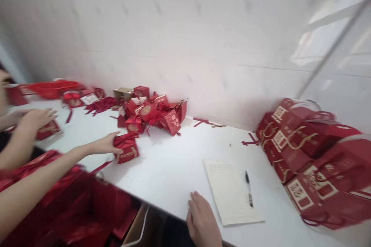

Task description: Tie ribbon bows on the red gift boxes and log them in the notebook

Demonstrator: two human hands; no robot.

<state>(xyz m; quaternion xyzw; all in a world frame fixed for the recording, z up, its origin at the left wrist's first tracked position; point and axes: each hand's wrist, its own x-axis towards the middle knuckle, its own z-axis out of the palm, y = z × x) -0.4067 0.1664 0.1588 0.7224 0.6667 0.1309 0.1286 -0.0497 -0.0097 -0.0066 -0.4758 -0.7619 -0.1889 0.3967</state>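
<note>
My left hand [108, 143] reaches across from the lower left, its fingers closed on a small red gift box [127, 153] with a ribbon on top. The box is at the table surface. My right hand [203, 220] rests at the table's front edge, fingers stretched out and holding nothing. Beside it lie a paper notepad [227, 189] and a black pen [248, 191] on its right part. Behind the held box is a heap of red gift boxes [149, 112], several with ribbons.
At far left, a co-worker's hands [36, 117] are at another red box [48, 130]. Red gift bags [313, 150] pile up on the right. Below the front edge is a container of red items [87, 200]. A red basket [53, 89] and ribbons [101, 105] lie near the tiled wall.
</note>
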